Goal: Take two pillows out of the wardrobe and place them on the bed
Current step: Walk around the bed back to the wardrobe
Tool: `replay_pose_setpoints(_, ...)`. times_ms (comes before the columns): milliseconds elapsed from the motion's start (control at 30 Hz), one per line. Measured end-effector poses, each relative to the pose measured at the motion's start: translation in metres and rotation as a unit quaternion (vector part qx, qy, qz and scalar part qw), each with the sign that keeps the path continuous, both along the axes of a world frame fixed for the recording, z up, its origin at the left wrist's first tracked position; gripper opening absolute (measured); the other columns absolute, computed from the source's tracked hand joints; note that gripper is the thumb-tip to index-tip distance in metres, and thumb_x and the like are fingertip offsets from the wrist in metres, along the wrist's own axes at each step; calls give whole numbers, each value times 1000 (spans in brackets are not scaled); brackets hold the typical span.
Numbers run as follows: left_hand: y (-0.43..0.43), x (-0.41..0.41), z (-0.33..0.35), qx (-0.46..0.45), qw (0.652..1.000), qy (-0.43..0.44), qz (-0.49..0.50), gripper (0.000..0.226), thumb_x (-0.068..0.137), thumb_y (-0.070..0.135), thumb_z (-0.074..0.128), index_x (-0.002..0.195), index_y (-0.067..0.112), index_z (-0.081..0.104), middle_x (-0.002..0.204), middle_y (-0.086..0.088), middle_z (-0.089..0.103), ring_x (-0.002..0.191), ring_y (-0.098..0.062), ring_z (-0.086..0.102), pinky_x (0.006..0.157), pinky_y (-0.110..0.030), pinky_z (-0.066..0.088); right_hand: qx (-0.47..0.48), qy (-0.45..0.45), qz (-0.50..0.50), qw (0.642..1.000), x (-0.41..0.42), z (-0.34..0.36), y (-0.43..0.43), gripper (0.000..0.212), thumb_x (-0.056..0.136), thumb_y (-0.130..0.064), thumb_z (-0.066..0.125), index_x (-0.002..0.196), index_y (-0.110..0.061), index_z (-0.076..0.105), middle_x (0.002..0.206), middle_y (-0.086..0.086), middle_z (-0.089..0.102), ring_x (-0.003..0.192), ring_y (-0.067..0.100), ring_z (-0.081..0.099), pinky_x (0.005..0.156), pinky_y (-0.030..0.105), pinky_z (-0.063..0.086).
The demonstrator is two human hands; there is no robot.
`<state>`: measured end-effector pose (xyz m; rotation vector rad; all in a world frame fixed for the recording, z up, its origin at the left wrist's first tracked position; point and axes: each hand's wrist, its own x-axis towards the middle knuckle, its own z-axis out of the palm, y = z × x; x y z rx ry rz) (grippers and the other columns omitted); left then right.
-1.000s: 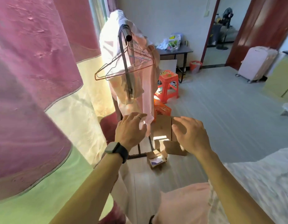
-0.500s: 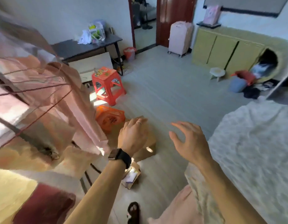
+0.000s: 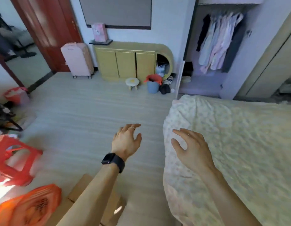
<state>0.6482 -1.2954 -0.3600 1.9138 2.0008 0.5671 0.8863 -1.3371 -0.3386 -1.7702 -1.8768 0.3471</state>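
Note:
The bed (image 3: 239, 144) with a pale flowered cover fills the right side of the view. An open wardrobe (image 3: 221, 46) stands at the far right, with clothes hanging inside; no pillows are visible in it from here. My left hand (image 3: 126, 141), with a ring and a black watch on the wrist, is held out over the floor, fingers apart and empty. My right hand (image 3: 190, 147) hovers over the near corner of the bed, fingers spread, holding nothing.
A yellow low cabinet (image 3: 125, 62), a pink suitcase (image 3: 77, 61), a small stool (image 3: 132, 82) and a blue bin (image 3: 153, 85) line the far wall. A red stool (image 3: 12, 162), an orange basket (image 3: 29, 206) and a cardboard box (image 3: 86, 193) lie at lower left. The doorway (image 3: 19, 51) is far left.
My view has swung right, from the clothes rack and curtain to the bed and the open wardrobe. Both hands have stayed in front of me, empty.

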Motion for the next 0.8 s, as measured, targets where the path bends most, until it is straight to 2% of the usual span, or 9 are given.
replay_pose_setpoints(233,123,19,28,44,995,-27,-81,42,96,34,55,138,31,53,142,1,53,131,-26,44,103,-46,43,1,-4,-58,998,23,21,91,38,96,-47,55,133,-40,61,142,-13,56,134,19,45,109,37,41)
replay_pose_setpoints(433,243,38,51,83,989,-4,-124,43,96,34,56,138,32,53,141,3,53,129,-25,45,102,-47,43,30,6,-105,994,48,29,202,37,96,-50,54,133,-45,59,141,-17,54,134,16,41,103,33,41)
replay_pose_setpoints(633,398,55,77,106,987,37,-116,45,96,37,55,140,29,52,141,1,53,129,-27,44,101,-45,42,48,20,-107,993,63,30,349,37,96,-46,57,132,-39,62,139,-15,57,132,16,45,104,30,37)
replay_pose_setpoints(800,506,55,98,134,984,22,-115,42,93,34,58,135,33,55,134,4,57,123,-27,49,95,-45,46,71,18,-101,992,69,48,464,33,95,-38,62,128,-33,66,129,-10,64,121,18,52,98,24,34)
